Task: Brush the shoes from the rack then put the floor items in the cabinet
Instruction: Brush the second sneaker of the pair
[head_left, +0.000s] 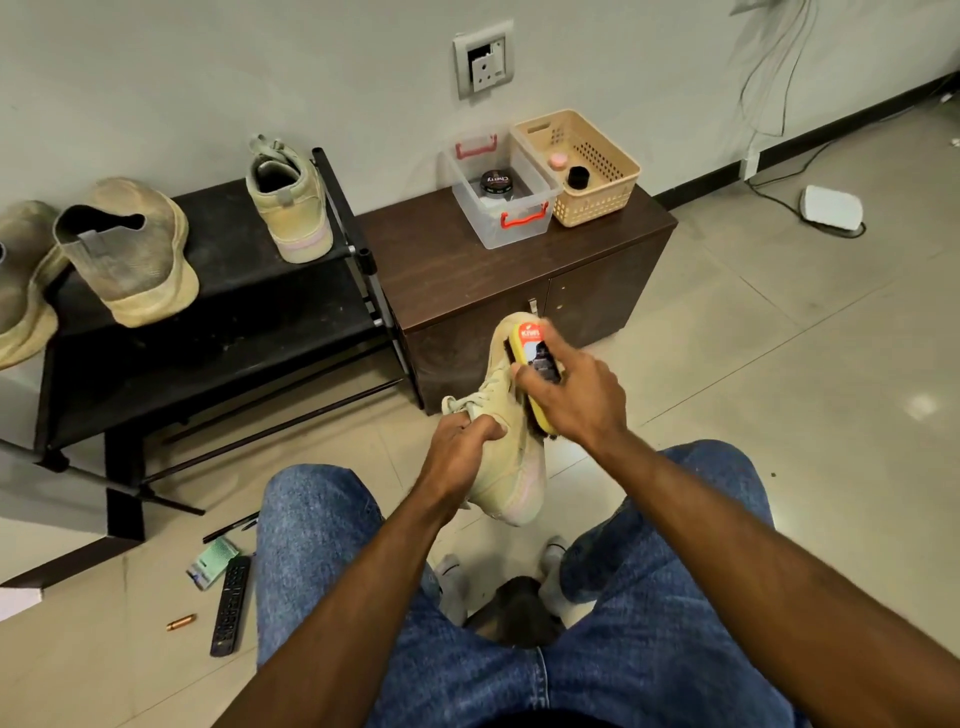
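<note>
My left hand (465, 447) grips a beige sneaker (511, 467) by its tongue and laces, holding it above my knees with the toe pointing away. My right hand (576, 395) holds a yellow shoe brush (530, 358) with its dark bristles against the sneaker's side. The matching beige sneaker (291, 202) stands on the top shelf of the black shoe rack (218, 312), beside a worn grey-and-tan slip-on shoe (130, 249) and part of another at the left edge. On the floor at lower left lie a black remote (231, 605), a green packet (213, 561), a pen (231, 527) and a small copper cylinder (182, 622).
A low dark brown cabinet (519, 291) with shut doors stands right of the rack. On it sit a transparent box (498, 192) with a polish tin and a beige basket (582, 166). A white device (831, 208) with cables lies on the tiled floor at right.
</note>
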